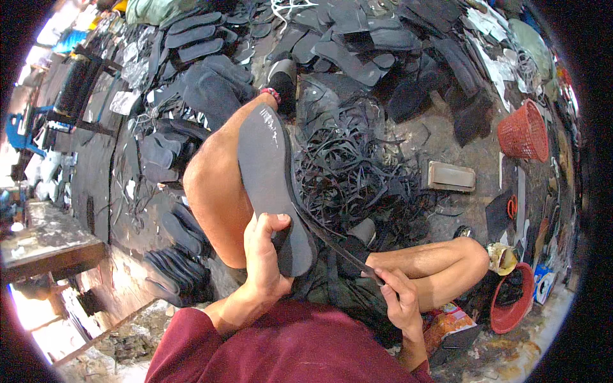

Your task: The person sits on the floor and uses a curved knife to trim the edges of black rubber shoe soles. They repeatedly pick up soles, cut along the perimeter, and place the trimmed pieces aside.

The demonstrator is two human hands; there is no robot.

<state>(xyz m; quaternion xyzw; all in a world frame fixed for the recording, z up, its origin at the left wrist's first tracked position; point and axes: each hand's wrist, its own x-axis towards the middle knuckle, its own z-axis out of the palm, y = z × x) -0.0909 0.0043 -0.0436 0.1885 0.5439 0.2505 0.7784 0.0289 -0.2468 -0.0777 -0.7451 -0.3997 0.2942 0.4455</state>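
My left hand is closed around the narrow rear part of a long dark grey shoe sole, thumb on its flat face. The sole stands tilted against my bent left leg, with white scuff marks near its upper end. A thin black strip runs from the sole's right edge down to my right hand. The fingers of that hand are closed on the strip's lower end, beside my right leg. Whether a small tool is also in the right hand cannot be seen.
A tangled heap of black strips covers the floor ahead. Stacked soles and dark sheet offcuts lie beyond and to the left. On the right are a red basket, a pale oblong block, orange-handled scissors and a red tub.
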